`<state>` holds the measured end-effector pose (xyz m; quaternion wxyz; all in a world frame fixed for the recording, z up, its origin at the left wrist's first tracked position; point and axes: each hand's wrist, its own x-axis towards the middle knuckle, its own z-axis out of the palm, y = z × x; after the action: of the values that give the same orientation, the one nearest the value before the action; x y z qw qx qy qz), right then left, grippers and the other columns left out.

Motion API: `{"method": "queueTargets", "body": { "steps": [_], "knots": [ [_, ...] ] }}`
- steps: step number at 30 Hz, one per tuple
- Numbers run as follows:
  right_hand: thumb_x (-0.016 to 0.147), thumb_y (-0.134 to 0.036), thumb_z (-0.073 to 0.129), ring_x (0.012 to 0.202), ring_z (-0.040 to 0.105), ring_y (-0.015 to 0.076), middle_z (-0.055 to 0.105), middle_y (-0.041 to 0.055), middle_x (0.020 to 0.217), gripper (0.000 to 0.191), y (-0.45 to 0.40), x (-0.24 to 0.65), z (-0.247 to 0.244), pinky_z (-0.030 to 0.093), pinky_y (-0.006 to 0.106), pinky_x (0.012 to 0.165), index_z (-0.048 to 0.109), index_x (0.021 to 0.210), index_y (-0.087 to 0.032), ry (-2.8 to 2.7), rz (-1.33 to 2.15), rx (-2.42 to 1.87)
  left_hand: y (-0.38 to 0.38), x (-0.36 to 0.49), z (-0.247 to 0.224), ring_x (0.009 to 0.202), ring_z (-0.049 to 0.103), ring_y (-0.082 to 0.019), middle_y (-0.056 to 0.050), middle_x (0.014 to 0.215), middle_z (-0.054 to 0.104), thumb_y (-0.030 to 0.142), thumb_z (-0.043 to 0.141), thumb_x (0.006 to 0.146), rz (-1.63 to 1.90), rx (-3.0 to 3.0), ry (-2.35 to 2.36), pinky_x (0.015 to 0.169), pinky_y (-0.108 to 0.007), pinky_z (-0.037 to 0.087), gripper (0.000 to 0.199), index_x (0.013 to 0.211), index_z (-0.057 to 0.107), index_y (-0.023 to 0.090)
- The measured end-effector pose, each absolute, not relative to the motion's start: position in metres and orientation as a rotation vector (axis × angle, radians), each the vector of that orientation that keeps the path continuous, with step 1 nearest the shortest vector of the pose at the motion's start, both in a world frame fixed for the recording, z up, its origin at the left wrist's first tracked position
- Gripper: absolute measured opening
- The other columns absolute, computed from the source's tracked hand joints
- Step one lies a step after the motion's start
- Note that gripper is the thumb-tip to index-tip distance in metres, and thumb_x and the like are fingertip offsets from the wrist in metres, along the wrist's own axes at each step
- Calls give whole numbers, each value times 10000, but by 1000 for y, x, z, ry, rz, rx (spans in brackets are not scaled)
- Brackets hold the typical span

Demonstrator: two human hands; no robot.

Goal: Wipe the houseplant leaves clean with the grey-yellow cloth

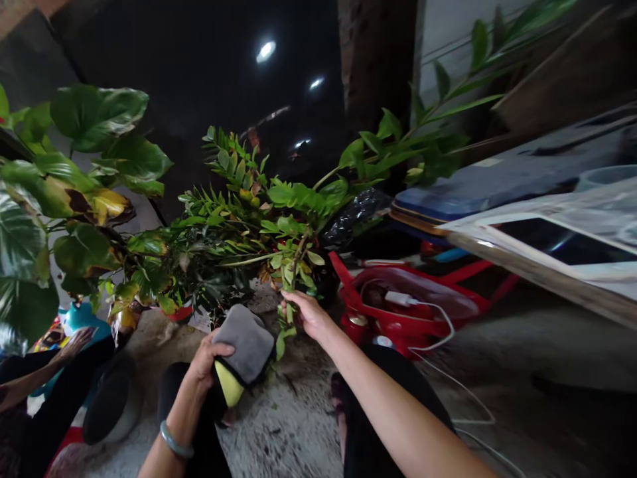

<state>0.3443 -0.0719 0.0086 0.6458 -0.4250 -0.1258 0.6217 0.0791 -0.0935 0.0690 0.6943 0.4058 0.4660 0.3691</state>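
My left hand (pixel 206 355), with a pale bangle on its wrist, is closed on a folded cloth (pixel 245 342), grey on one side and yellow-green on the other. In front of me my right hand (pixel 306 312) is closed around a leafy plant stem (pixel 293 269), whose lower leaves hang beneath the fingers. The cloth is just left of this stem, apart from it. Behind both hands spreads a dense clump of potted green plants (pixel 233 219). Leaves and fingers hide part of where the stem is gripped.
A red bag (pixel 408 302) with a white charger and cable (pixel 478 392) sits on the right. Beyond it, a cluttered table (pixel 537 285) juts in. Large-leaved plants (pixel 104 172) stand left, above another person's hand (pixel 77 342) and a dark bucket (pixel 112 405).
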Motion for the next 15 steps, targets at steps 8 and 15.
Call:
{"method": "queueTargets", "body": {
  "steps": [8, 15],
  "knots": [
    [771, -224, 721, 516, 650, 158, 685, 0, 616, 150, -68, 331, 16, 495, 236, 449, 657, 906, -209, -356, 1441, -992, -62, 127, 144, 698, 675, -198, -31, 827, 765, 239, 888, 482, 1209, 978, 863, 709, -311, 534, 532, 991, 744, 179],
    [668, -162, 734, 492, 610, 149, 687, -9, 640, 207, -73, 337, 7, 461, 238, 421, 668, 860, -203, -435, 1346, -1048, -85, 127, 104, 686, 673, -231, -47, 766, 759, 138, 790, 455, 736, 1002, 995, 686, -336, 517, 486, 940, 759, 129]
  ]
}}
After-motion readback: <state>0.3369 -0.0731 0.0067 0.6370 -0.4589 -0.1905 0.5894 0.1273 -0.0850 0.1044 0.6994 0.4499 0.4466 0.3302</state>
